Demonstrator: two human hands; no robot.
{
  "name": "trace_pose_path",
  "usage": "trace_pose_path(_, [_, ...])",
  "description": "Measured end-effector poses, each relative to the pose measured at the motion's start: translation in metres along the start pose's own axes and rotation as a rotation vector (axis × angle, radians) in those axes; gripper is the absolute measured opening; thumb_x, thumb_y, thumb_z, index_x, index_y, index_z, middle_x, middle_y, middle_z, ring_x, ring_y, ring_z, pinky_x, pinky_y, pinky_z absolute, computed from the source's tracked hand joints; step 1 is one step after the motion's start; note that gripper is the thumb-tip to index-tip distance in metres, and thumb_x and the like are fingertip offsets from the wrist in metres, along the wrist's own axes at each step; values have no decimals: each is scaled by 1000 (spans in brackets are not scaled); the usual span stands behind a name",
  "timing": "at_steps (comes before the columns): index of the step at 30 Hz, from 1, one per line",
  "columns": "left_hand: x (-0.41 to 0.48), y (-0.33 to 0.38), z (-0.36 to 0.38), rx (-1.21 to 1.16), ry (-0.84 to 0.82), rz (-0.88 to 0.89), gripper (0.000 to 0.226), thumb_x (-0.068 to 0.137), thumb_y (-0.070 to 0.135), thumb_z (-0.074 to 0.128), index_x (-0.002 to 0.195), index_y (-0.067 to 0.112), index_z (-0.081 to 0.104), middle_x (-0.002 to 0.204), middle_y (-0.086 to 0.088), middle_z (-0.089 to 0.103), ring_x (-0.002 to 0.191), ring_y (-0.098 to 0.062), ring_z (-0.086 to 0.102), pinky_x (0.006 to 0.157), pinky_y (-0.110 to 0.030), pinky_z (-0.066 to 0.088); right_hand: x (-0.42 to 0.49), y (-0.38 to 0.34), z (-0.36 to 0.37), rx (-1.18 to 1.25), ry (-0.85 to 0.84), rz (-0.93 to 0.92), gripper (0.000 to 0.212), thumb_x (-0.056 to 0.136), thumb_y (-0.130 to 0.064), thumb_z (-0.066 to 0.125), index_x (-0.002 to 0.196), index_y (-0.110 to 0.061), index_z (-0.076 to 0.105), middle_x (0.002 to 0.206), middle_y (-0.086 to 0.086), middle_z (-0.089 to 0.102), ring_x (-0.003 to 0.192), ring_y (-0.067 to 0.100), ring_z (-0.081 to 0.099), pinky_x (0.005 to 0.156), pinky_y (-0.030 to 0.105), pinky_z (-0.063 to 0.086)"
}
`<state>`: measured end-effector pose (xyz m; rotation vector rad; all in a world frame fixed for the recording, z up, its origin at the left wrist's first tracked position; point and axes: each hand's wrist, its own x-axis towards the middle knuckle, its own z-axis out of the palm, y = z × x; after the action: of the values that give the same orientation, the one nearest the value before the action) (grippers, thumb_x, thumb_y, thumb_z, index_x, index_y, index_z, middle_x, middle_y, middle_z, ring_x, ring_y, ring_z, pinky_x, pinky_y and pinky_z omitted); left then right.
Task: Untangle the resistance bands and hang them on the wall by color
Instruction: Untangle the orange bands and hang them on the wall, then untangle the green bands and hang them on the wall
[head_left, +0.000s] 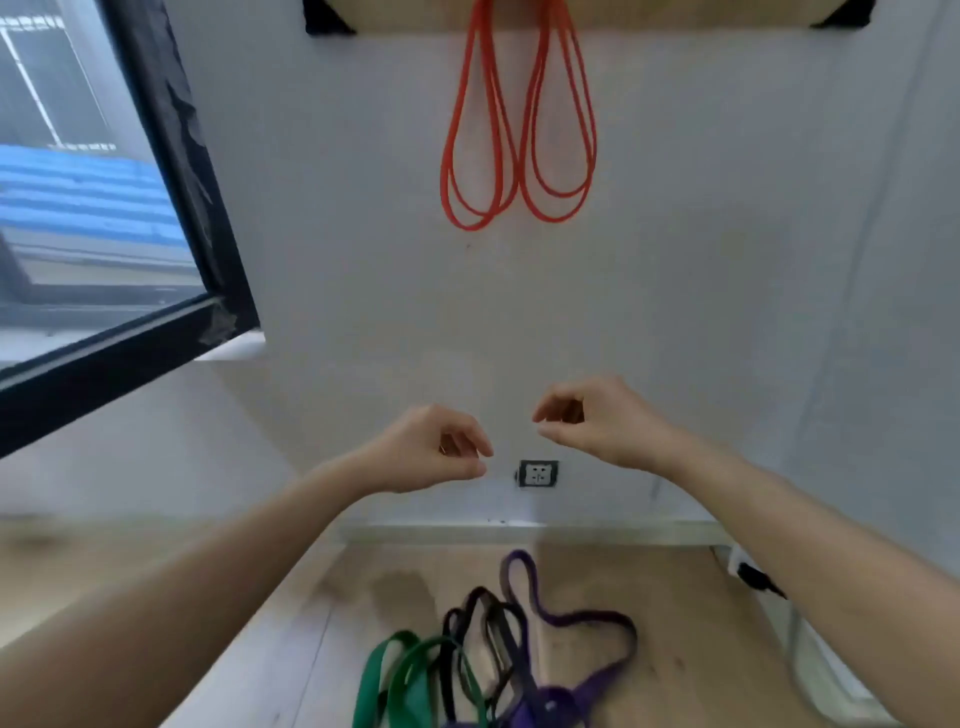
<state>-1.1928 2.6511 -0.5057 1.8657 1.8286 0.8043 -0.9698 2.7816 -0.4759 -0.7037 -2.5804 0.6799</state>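
Observation:
Two orange resistance bands (519, 156) hang side by side from the wooden rack (587, 15) at the top of the white wall. On the wooden floor below lies a tangled pile: green bands (402, 680), black bands (485, 631) and purple bands (582, 649). My left hand (434, 449) and my right hand (597, 421) are raised in front of the wall, well above the pile and below the orange bands. Both have loosely curled fingers and hold nothing.
A black-framed window (171, 171) fills the left side. A wall socket (538, 473) sits low on the wall between my hands. A black plug and white cable (756, 577) lie by the skirting at the right.

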Motion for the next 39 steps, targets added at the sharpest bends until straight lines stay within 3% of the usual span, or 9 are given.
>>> trace_pose_path(7, [-58, -114, 149, -134, -142, -321, 14, 84, 18, 77, 96, 26, 75, 81, 9, 75, 73, 2, 68, 78, -21, 54, -37, 84, 149, 37, -273, 222, 7, 89, -17, 71, 94, -17, 75, 90, -3, 73, 86, 12, 68, 81, 31, 55])
trace_pose_path(14, [-121, -179, 272, -19, -369, -521, 26, 90, 25, 69, 115, 21, 70, 108, 5, 73, 100, -13, 69, 90, -36, 56, -115, 139, 290, 79, -547, 485, 17, 85, -21, 75, 101, -15, 75, 100, 2, 75, 95, 17, 68, 89, 36, 55])
trace_pose_path(20, [-170, -218, 313, 312, -188, -670, 51, 91, 36, 66, 139, 24, 52, 138, -3, 51, 126, -28, 49, 99, -41, 47, -168, 150, 355, -50, -754, 473, 40, 84, -37, 75, 119, -22, 64, 117, 1, 70, 110, 21, 65, 90, 37, 54])
trace_pose_path(25, [-191, -232, 318, 56, -84, -940, 74, 91, 30, 71, 153, 19, 32, 147, -9, 44, 126, -30, 54, 97, -41, 52, -179, 159, 376, -149, -739, 460, 29, 88, -28, 70, 112, -28, 56, 111, 6, 69, 101, 27, 67, 84, 42, 56])
trace_pose_path(29, [-188, -232, 323, -386, 80, -1114, 70, 93, 12, 71, 152, 17, 34, 105, -1, 66, 84, -13, 65, 64, -20, 50, -175, 165, 374, -150, -711, 490, 13, 92, -27, 67, 90, -29, 54, 98, 2, 69, 90, 22, 66, 69, 32, 47])
trace_pose_path(31, [-184, -234, 325, -570, 184, -1179, 67, 92, 7, 71, 150, 14, 38, 97, -4, 66, 87, -18, 66, 77, -27, 54, -175, 170, 373, -140, -704, 512, 11, 93, -26, 67, 90, -29, 56, 95, 0, 68, 85, 18, 62, 69, 29, 44])
trace_pose_path(34, [-173, -232, 316, -762, 255, -1229, 48, 96, 12, 68, 140, 8, 50, 116, -14, 68, 105, -27, 65, 99, -40, 51, -176, 172, 371, -81, -699, 559, 11, 92, -26, 69, 102, -25, 65, 96, -2, 68, 89, 15, 64, 76, 31, 52])
trace_pose_path(37, [-154, -218, 297, -948, 332, -1213, 11, 101, 13, 60, 106, 7, 67, 116, -19, 71, 97, -27, 68, 81, -33, 56, -171, 168, 366, -17, -670, 578, 21, 90, -27, 69, 111, -23, 67, 101, -2, 71, 95, 16, 67, 85, 34, 56])
trace_pose_path(39, [-137, -207, 279, -1020, 361, -1182, 13, 102, 17, 57, 101, 8, 66, 107, -18, 71, 90, -28, 68, 76, -37, 59, -162, 163, 359, 26, -621, 592, 19, 90, -27, 69, 109, -24, 67, 98, -4, 70, 93, 15, 67, 83, 30, 55])
